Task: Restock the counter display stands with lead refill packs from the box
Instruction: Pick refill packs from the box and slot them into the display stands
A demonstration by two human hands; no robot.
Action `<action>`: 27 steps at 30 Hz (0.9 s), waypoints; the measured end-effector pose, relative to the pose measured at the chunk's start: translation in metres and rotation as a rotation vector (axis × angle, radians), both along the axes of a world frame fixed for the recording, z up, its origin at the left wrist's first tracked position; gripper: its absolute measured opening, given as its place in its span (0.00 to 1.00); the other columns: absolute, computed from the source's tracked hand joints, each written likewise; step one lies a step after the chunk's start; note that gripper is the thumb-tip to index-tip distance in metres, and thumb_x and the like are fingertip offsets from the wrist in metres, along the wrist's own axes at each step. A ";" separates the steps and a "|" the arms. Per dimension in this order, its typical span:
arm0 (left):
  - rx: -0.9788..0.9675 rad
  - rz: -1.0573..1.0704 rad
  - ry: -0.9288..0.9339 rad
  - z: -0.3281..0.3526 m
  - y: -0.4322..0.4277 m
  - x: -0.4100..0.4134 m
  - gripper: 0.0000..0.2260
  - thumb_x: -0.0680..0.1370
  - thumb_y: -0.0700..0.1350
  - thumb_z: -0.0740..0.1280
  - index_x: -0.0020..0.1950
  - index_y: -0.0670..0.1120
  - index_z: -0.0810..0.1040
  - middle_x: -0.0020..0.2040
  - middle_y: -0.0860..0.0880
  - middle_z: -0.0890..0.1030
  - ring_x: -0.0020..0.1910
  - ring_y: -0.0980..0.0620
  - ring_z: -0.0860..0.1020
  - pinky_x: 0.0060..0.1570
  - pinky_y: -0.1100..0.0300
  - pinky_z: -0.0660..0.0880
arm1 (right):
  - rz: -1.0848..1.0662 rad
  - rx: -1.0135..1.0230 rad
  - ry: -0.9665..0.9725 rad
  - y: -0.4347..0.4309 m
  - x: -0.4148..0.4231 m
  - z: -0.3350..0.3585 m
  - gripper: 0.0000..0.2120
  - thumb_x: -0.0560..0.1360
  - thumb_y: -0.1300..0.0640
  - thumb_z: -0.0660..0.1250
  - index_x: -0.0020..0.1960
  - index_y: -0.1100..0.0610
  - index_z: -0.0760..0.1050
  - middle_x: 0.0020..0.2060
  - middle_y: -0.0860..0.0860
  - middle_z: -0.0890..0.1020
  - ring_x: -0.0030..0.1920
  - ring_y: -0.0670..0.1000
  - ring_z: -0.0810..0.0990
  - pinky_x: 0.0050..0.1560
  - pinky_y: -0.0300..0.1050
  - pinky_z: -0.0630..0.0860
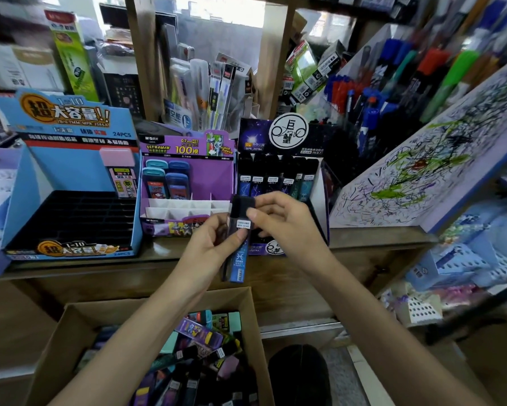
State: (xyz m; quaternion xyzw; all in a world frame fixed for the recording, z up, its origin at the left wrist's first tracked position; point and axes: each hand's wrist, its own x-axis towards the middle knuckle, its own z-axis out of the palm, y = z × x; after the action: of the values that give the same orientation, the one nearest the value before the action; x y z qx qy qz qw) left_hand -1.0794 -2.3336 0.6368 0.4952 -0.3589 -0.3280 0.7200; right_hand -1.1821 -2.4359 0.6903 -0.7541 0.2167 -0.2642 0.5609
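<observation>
Head view, left hand (pixel 214 244) curled round the middle of an upright dark-and-blue lead refill pack (pixel 240 259), perhaps a second behind it, right hand (pixel 278 221) pinching its top end, held over the counter's (pixel 378 237) front edge before the dark display stand (pixel 284 142), cardboard box (pixel 70 316) of packs below.

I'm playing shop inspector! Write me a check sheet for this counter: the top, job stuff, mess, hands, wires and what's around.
Surface: wooden counter, three stands side by side.
Job's things: blue stand holds one pink-capped pack; purple stand holds four packs, front slots bare; dark stand has a back row; box below holds mixed packs.
Clutter: stationery packets behind the stands.
Hands: left hand grips a dark pack; right hand pinches its top.
Cables: nothing seen.
Surroundings: pens and scribbled board at right.
</observation>
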 end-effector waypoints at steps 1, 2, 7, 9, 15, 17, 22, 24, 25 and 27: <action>0.005 -0.008 -0.015 0.000 -0.001 -0.001 0.14 0.69 0.45 0.68 0.54 0.45 0.76 0.47 0.51 0.83 0.49 0.55 0.81 0.48 0.65 0.77 | -0.019 0.015 -0.009 0.000 -0.001 0.000 0.03 0.75 0.62 0.67 0.46 0.55 0.75 0.40 0.52 0.80 0.37 0.44 0.79 0.37 0.36 0.77; 0.017 -0.011 -0.029 0.000 -0.001 -0.002 0.14 0.69 0.45 0.69 0.54 0.45 0.76 0.46 0.51 0.84 0.49 0.55 0.81 0.48 0.65 0.77 | -0.026 0.029 -0.010 -0.002 -0.004 0.000 0.04 0.75 0.63 0.67 0.45 0.55 0.74 0.39 0.52 0.79 0.37 0.44 0.78 0.37 0.37 0.77; 0.055 0.106 -0.126 0.007 -0.009 0.004 0.11 0.69 0.45 0.70 0.48 0.46 0.73 0.38 0.52 0.82 0.39 0.54 0.82 0.38 0.66 0.76 | -0.116 0.056 -0.099 -0.034 -0.025 0.024 0.05 0.75 0.66 0.66 0.44 0.57 0.73 0.39 0.54 0.79 0.36 0.46 0.79 0.34 0.35 0.77; 0.072 0.108 -0.171 0.008 -0.011 0.008 0.10 0.70 0.47 0.70 0.47 0.48 0.72 0.36 0.50 0.82 0.33 0.53 0.81 0.36 0.66 0.75 | -0.204 0.031 -0.172 -0.055 -0.034 0.039 0.04 0.75 0.66 0.66 0.44 0.58 0.73 0.38 0.53 0.79 0.35 0.43 0.79 0.35 0.35 0.77; 0.117 0.049 -0.323 0.003 -0.012 0.016 0.05 0.71 0.55 0.68 0.42 0.61 0.72 0.31 0.50 0.76 0.29 0.55 0.73 0.32 0.62 0.72 | -0.376 -0.189 -0.138 -0.106 -0.036 0.051 0.04 0.76 0.63 0.66 0.50 0.59 0.72 0.39 0.52 0.79 0.41 0.49 0.80 0.39 0.36 0.79; 0.133 0.069 -0.330 0.001 -0.013 0.016 0.08 0.71 0.58 0.67 0.45 0.59 0.72 0.32 0.51 0.77 0.30 0.55 0.75 0.32 0.62 0.73 | -0.384 -0.262 -0.096 -0.112 -0.032 0.045 0.04 0.76 0.63 0.66 0.49 0.58 0.73 0.39 0.51 0.79 0.42 0.50 0.80 0.41 0.38 0.80; 0.141 0.079 -0.272 0.000 -0.015 0.014 0.12 0.73 0.58 0.61 0.50 0.51 0.70 0.35 0.53 0.79 0.33 0.56 0.77 0.33 0.61 0.74 | -0.346 -0.335 -0.073 -0.112 -0.023 0.022 0.04 0.76 0.63 0.66 0.50 0.60 0.73 0.39 0.51 0.78 0.40 0.51 0.79 0.43 0.40 0.79; 0.140 0.065 -0.259 0.000 -0.015 0.014 0.11 0.74 0.56 0.60 0.50 0.50 0.70 0.35 0.54 0.79 0.33 0.56 0.78 0.36 0.60 0.73 | -0.327 -0.352 -0.073 -0.111 -0.021 0.017 0.04 0.76 0.63 0.66 0.50 0.60 0.73 0.39 0.51 0.77 0.39 0.50 0.78 0.41 0.36 0.78; 0.137 0.063 -0.256 0.000 -0.014 0.014 0.11 0.74 0.55 0.60 0.51 0.50 0.70 0.34 0.54 0.79 0.33 0.56 0.77 0.37 0.59 0.73 | -0.318 -0.358 -0.061 -0.112 -0.020 0.016 0.04 0.76 0.63 0.66 0.51 0.61 0.73 0.40 0.52 0.77 0.40 0.51 0.78 0.41 0.36 0.78; 0.133 0.068 -0.257 0.000 -0.014 0.014 0.09 0.76 0.53 0.59 0.51 0.49 0.69 0.34 0.54 0.79 0.33 0.56 0.77 0.38 0.58 0.73 | -0.305 -0.374 -0.020 -0.114 -0.018 0.014 0.06 0.77 0.63 0.65 0.53 0.62 0.74 0.42 0.54 0.78 0.42 0.53 0.79 0.44 0.40 0.79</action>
State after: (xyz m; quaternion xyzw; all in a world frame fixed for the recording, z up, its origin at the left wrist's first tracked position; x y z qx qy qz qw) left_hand -1.0652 -2.3472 0.6366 0.5915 -0.4084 -0.2603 0.6446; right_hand -1.2002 -2.5496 0.7043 -0.8007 0.2700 -0.3888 0.3671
